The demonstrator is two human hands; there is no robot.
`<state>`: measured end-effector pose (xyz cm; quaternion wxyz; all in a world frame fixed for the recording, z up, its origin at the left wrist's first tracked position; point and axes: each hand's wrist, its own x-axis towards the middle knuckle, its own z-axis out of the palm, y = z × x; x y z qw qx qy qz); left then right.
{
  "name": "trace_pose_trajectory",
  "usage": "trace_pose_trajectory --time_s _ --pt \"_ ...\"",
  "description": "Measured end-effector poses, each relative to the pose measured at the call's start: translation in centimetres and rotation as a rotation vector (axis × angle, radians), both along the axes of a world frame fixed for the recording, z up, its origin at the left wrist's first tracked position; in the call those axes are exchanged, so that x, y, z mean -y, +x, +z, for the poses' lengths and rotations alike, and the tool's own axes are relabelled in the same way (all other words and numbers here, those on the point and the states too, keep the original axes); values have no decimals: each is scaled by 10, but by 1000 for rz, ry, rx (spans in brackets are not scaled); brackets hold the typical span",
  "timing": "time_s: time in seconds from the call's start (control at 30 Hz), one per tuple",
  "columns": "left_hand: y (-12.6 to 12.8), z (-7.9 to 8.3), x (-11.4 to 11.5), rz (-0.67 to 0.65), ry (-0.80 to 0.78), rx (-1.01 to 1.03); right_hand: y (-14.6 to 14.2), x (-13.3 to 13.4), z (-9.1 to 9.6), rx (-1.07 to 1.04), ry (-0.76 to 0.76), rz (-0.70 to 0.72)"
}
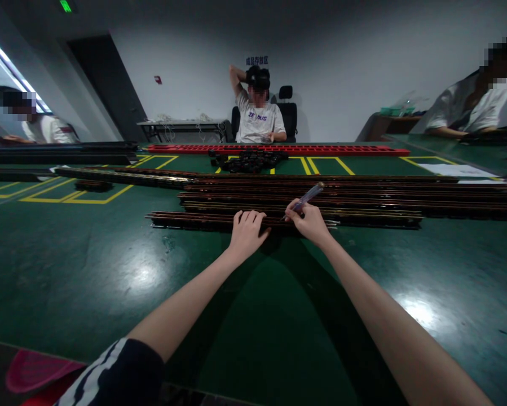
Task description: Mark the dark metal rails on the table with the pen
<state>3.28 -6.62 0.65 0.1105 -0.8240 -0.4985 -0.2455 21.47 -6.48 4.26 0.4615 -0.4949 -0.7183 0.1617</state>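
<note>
My left hand (247, 230) lies flat with fingers stretched out on the nearest long dark rail (185, 220), pressing it onto the green table (109, 270). Just to its right, my right hand (308, 221) is closed round a slim purple pen-like tool (307, 197). The tool slants up to the right and its tip touches the same rail. Behind this rail lie several more long dark rails (363, 194) side by side across the table.
A long red slotted bar (321, 150) lies across the far table, with a heap of small black parts (247, 162) before it. Yellow marked boxes (67, 194) are on the left. A person sits opposite in a chair (259, 115); others sit at far left and right.
</note>
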Motion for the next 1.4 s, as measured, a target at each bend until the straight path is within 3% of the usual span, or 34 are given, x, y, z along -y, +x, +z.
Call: trace_pose_trajectory --time_s 1.4 --pt "0 -3 0 32 41 6 -1 0 1 9 -28 -22"
